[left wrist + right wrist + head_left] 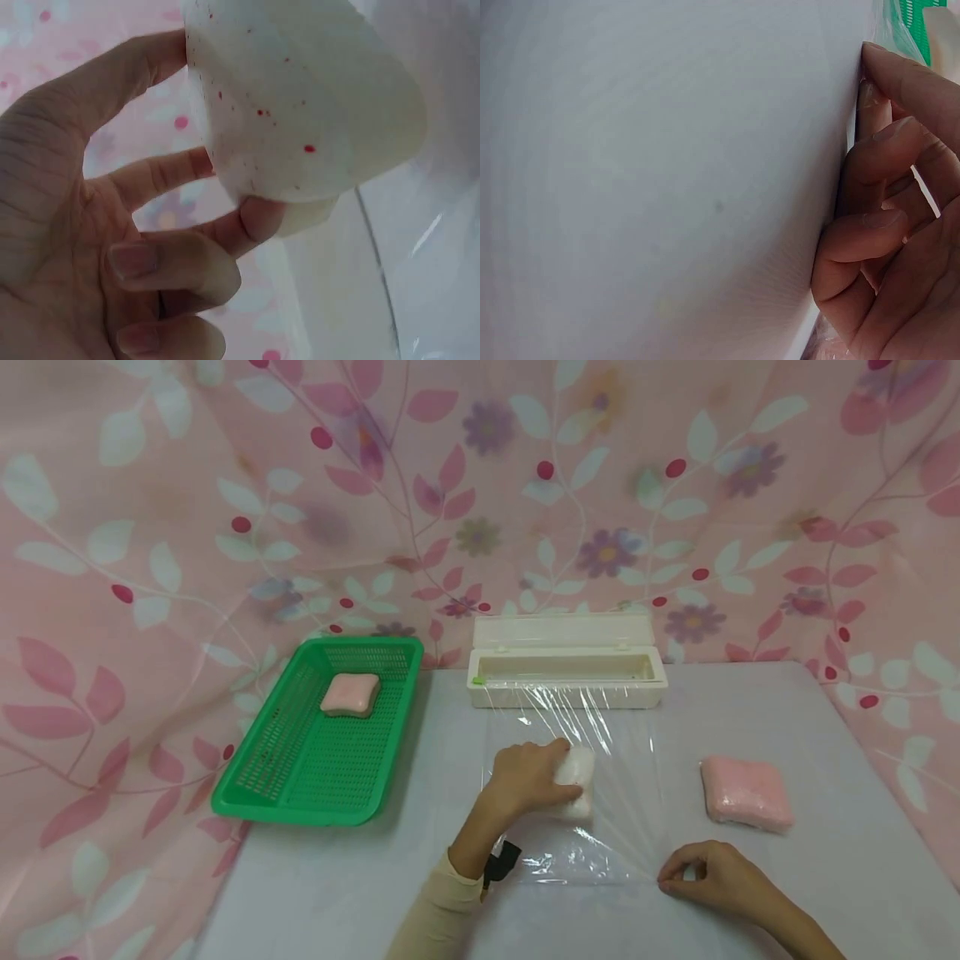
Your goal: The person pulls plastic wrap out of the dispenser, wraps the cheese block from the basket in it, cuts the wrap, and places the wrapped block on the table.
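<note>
A white soap-like block (576, 777) with red specks is held in my left hand (528, 777) over a sheet of cling film (622, 810). In the left wrist view the thumb and fingers grip the edges of the white block (300, 105). The film stretches from a white dispenser box (566, 696) towards the front of the table. At the film's near right corner my right hand (712, 877) pinches its edge between thumb and forefinger. The right wrist view shows that hand (900, 217) low against the white tabletop, its other fingers curled.
A green basket (300, 810) stands at the left with a pink block (351, 694) inside. Another pink block (747, 793), with a shiny film-like surface, lies right of the cling film. The dispenser's lid (562, 632) is up, against a floral curtain (480, 485).
</note>
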{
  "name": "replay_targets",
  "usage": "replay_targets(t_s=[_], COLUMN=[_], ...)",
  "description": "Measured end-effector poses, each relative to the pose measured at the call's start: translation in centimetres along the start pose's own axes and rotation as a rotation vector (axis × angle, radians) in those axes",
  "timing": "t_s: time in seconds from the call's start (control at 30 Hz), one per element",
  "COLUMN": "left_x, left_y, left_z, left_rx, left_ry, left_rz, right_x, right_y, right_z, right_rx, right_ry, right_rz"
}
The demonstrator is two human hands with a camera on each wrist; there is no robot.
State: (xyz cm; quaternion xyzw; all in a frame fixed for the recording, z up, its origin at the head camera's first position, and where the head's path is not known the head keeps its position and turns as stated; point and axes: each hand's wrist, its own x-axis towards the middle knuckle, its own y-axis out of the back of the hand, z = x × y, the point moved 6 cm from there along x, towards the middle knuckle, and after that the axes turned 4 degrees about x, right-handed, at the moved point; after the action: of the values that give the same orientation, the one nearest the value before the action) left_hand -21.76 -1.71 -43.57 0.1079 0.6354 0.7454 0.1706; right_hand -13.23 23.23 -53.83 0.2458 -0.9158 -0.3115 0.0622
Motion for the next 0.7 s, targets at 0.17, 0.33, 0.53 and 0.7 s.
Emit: replay_targets(t_s=[0.17, 0.33, 0.53, 0.7], left_x=[0.8, 1.4, 2.0, 2.1], left_y=[-1.4, -3.3, -4.8, -5.4], left_z=[1.4, 1.8, 1.8, 1.3], left_rx=[0.066, 0.109, 0.15, 0.13], left_ry=[0.029, 0.044, 0.064, 0.099], left_rz=[0.005, -0.008, -0.001, -0.043], right_x=[0.0, 0.0, -0.1, -0.1], right_y=[0.0, -0.1, 0.0, 0.1], right_z=[0.0, 0.0, -0.1, -0.3], right_rx=[0.0, -0.004, -0.018, -0.021], right_ry=[-0.012, -0.021, 0.029, 0.053], right_rz=[-0.006, -0.009, 0.028, 0.037])
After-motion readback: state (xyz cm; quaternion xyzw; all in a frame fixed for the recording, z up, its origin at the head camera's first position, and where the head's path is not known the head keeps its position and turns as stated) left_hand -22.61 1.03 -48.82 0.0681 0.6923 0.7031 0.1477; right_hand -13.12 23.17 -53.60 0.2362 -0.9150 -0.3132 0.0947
